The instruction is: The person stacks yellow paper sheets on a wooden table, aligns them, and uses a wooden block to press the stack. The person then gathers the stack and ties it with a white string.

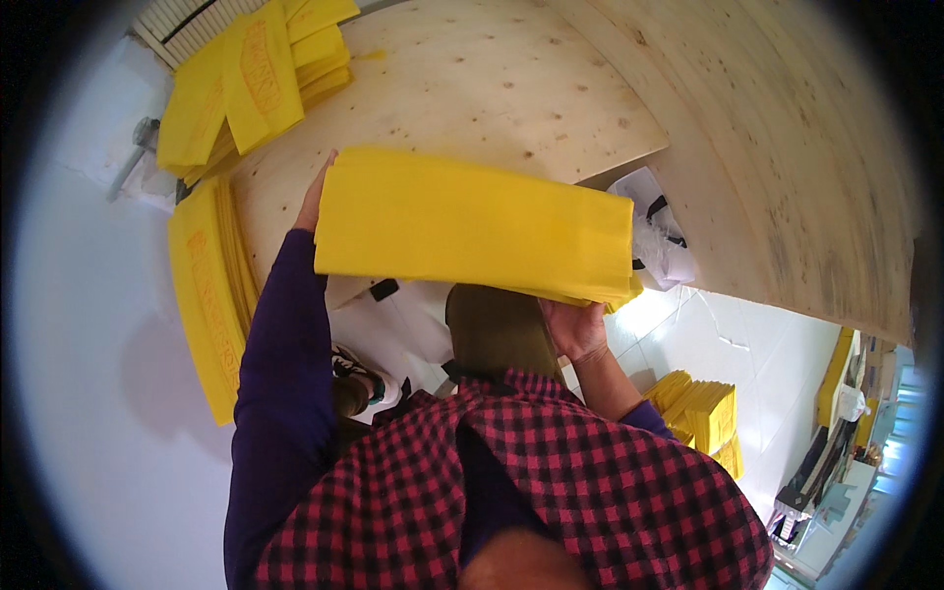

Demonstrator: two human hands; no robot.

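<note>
A thick stack of folded yellow cloth (472, 221) is held level in front of me, over the near edge of the wooden table. My left hand (313, 202) grips its left end, with most of the fingers hidden by the stack. Under the near right edge, my right hand (577, 329) holds the stack from below; its fingertips are out of sight. The top face of the cloth is plain. Behind it to the left, a pile of yellow folded pieces with red print (261, 79) lies on the table.
The plywood table (472, 88) has a raised wooden panel (767, 128) on its right. Another printed yellow bundle (208, 285) stands at the left by the white wall. White plastic wrapping (659, 231) hangs near the table's corner. More yellow bundles (703, 408) sit low at the right.
</note>
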